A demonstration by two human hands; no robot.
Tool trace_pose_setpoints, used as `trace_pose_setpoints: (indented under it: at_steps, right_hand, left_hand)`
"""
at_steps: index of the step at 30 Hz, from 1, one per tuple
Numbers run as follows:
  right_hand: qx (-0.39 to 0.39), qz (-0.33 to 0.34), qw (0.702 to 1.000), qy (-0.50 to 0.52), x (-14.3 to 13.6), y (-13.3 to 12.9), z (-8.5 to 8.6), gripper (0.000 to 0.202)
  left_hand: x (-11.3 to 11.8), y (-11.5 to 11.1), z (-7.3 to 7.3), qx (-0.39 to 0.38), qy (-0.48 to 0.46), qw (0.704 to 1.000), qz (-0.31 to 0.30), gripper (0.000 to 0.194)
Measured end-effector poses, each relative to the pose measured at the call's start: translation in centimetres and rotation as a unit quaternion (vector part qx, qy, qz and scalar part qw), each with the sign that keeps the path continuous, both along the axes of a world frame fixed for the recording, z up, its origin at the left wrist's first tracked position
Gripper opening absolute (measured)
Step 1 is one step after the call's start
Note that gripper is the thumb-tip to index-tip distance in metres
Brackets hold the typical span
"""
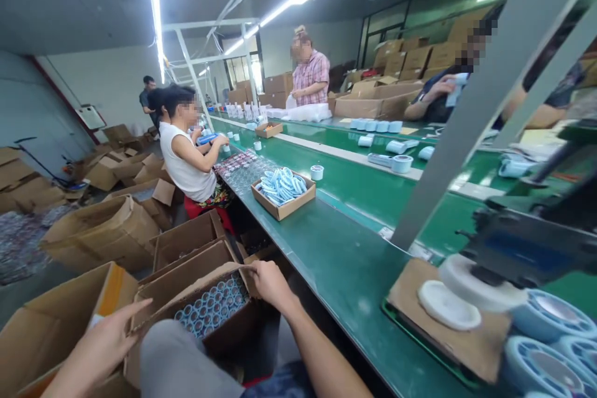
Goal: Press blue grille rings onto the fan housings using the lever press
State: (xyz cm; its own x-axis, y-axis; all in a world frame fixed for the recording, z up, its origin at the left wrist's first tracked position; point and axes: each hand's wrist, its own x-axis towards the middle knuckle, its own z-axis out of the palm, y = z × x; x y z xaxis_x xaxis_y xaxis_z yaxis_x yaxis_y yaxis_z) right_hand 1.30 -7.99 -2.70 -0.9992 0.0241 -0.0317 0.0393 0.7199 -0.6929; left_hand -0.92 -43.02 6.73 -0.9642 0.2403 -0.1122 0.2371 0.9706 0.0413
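An open cardboard box [233,331] sits low by my knees, its inside lined with rows of round light-blue parts [212,310] with dark centres. My right hand [271,285] is closed on the upper right corner of this box, with the thumb and fingers pinching the cardboard. At the box's left edge is my left hand [106,343], with its forefinger stretched out and its thumb apart from it. Whether that hand touches the cardboard I cannot tell. My grey-clad knee [180,357] hides part of the box's near side.
A green workbench [321,261] runs along my right, bearing a small carton [281,209] of light-blue rings and a white cup-shaped part [317,172]. A press [517,249] stands at the right near stacked blue rolls [550,364]. More cartons [100,233] crowd the left. Co-workers [189,149] sit along the line.
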Motion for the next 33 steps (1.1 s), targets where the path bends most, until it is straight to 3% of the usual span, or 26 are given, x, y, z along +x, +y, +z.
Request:
trace_pose_setpoints:
  at_steps: [4, 7, 13, 17, 22, 26, 29, 33]
  right_hand:
    - [-0.024, -0.006, 1.000, 0.012, 0.0, 1.2, 0.5, 0.022]
    - [-0.035, 0.010, 0.999, 0.027, -0.3, 1.6, 0.7, 0.024]
    - [-0.050, 0.072, 0.996, 0.012, -1.2, 1.3, 0.2, 0.026]
    - [-0.078, 0.028, 0.997, 0.008, -1.7, 1.3, -0.3, 0.037]
    - [-0.137, -0.072, 0.988, 0.026, -1.9, 1.3, -0.7, 0.047]
    - [-0.195, -0.138, 0.969, 0.060, -3.3, 1.1, 0.9, 0.053]
    - [-0.220, -0.143, 0.959, 0.108, -4.1, 0.9, 3.5, 0.057]
    - [-0.253, -0.089, 0.942, 0.199, -2.8, 0.8, 5.4, 0.070]
  left_hand:
    - [0.9, 2.9, 3.1, -0.088, 0.045, 0.995, -0.017, 0.042]
    - [-0.4, 6.0, 3.8, -0.094, 0.090, 0.991, 0.028, 0.041]
    - [-6.9, 10.9, 1.9, -0.011, 0.091, 0.992, 0.086, 0.031]
    - [-9.6, 13.2, 0.9, 0.031, 0.065, 0.996, 0.044, 0.030]
    - [-8.4, 16.4, -0.9, 0.098, 0.052, 0.992, -0.054, 0.053]
    - [-6.2, 17.8, -1.6, 0.115, 0.008, 0.985, -0.129, 0.056]
    - [-6.0, 17.5, -0.1, 0.091, -0.030, 0.980, -0.173, 0.059]
    - [-7.0, 16.9, 4.0, 0.165, 0.041, 0.976, -0.135, 0.052]
